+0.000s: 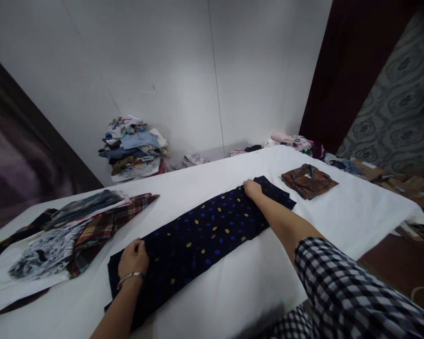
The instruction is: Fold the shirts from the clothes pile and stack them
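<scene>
A dark navy garment (207,230) with blue and yellow leaf-like spots lies in a long folded strip across the white-covered table (240,282). My left hand (134,259), with a bracelet at the wrist, is closed on the cloth near its left end. Toward the far right end, my right hand (252,189) pinches the upper edge of the same garment. Both hands rest low, close to the tabletop. Beyond the right hand is a folded brown patterned shirt (309,181), lying flat and apart from the navy cloth.
Loose clothes, among them a plaid shirt (102,230) and a black-and-white printed garment (49,252), cover the table's left end. A tall clothes pile (134,148) stands against the wall behind. More clothes (293,141) and cardboard boxes (410,186) lie past the table's far right side.
</scene>
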### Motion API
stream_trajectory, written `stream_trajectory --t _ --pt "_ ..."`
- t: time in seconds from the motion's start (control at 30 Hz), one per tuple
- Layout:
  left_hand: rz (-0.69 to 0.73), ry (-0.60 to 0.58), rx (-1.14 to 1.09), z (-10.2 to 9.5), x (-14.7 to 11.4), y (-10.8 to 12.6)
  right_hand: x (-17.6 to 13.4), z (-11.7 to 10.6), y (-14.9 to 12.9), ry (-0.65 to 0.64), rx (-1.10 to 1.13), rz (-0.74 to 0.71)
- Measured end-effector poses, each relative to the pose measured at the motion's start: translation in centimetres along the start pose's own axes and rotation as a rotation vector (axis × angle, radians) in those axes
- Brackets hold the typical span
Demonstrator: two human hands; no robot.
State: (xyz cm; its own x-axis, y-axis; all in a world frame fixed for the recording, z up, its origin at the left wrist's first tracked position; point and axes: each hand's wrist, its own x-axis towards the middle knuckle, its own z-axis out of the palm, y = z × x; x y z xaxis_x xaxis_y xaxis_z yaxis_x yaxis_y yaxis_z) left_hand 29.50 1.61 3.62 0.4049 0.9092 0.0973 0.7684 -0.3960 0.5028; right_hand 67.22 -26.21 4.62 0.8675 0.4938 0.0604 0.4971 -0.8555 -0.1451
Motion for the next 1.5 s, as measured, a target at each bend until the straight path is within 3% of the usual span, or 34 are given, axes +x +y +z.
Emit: stream_trajectory --t 0.2,0.37,0.6,0.8,1.03,1.17,1.33,1.4,1.5 --pt "-0.149 0.006 -0.005 -0.4 0.0 0.0 0.0 0.8 -1.3 -0.006 0.027 -0.001" --pt "-0.034 -0.097 0.137 -0.5 0.1 0.4 -0.6 0.9 -1.8 0.000 0.040 0.000" --pt "-0.011 -0.091 0.181 -0.4 0.2 0.6 -0.8 0.8 -1.5 0.130 0.042 0.006" --pt "-0.008 -0.122 0.230 -0.4 0.3 0.9 0.1 2.4 0.0 -0.073 0.084 0.126" --pt "0.021 -0.118 0.261 -0.3 0.5 0.8 0.1 1.9 0.8 -0.141 0.112 0.094" --pt "0.055 -0.096 0.272 -0.3 0.3 0.9 -1.6 1.2 1.1 -0.124 0.123 0.055" --pt "0.104 -0.087 0.292 0.0 0.5 0.6 -5.9 0.6 1.1 -0.083 0.175 -0.043" --pt "0.112 -0.073 0.294 0.2 0.5 0.5 -7.8 0.2 2.2 -0.017 0.225 -0.090" --pt "0.109 -0.088 0.292 0.1 0.4 0.6 -10.1 -1.2 5.7 0.142 0.313 0.010"
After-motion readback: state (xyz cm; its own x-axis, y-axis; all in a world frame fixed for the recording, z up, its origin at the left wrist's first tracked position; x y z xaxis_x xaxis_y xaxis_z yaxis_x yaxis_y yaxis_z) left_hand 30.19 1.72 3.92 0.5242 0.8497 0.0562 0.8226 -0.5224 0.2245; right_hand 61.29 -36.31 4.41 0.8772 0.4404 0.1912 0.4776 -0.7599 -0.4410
